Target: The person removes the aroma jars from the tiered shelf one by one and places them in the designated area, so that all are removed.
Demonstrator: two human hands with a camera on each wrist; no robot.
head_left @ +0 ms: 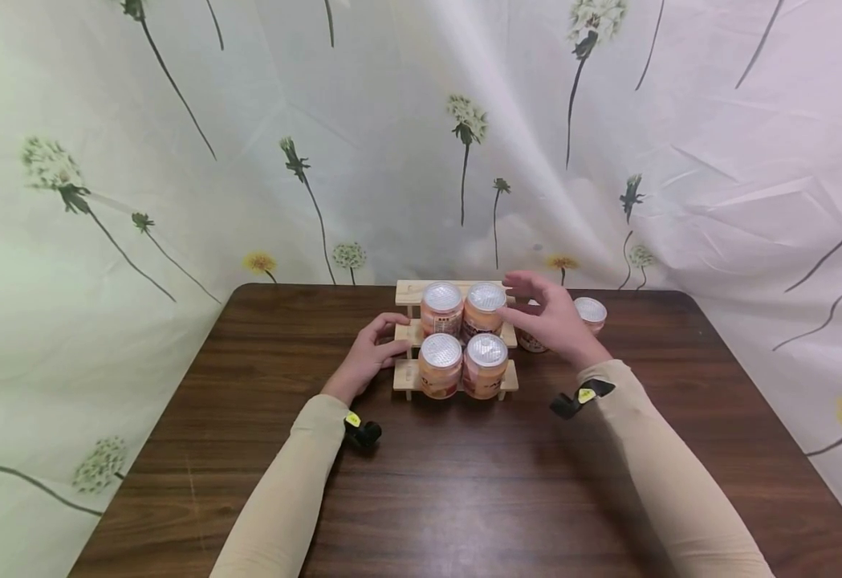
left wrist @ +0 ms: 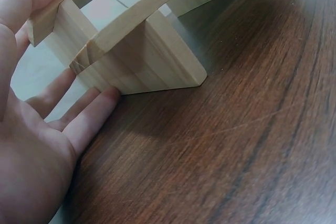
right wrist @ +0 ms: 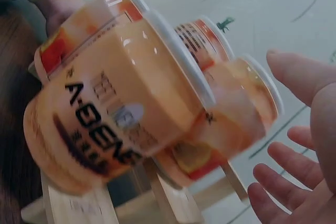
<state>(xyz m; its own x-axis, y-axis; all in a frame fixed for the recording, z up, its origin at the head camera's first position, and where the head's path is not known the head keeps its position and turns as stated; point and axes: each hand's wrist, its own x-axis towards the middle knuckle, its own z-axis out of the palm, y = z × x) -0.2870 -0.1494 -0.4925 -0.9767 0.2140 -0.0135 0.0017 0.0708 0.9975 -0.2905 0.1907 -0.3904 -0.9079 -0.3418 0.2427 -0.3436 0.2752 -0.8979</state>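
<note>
A stepped wooden rack (head_left: 406, 373) stands on the table, with two orange-labelled cans on its front step and two on the step behind. All have silvery lids, such as the front left can (head_left: 441, 367) and the front right can (head_left: 486, 368). My left hand (head_left: 368, 356) holds the rack's left end, its thumb on a slat (left wrist: 121, 30) and fingertips against the side panel (left wrist: 157, 51). Beside the back right can (head_left: 484, 309), my right hand (head_left: 554, 317) has its thumb and fingers spread; the right wrist view shows a gap between them and the cans.
Right of the rack, two more cans stand on the brown wooden table (head_left: 449, 498): one can (head_left: 532, 341) partly behind my right hand, another can (head_left: 591, 311) further right. A flower-patterned cloth (head_left: 392, 160) hangs behind the table. The rack's top slat (head_left: 410, 291) bears no can.
</note>
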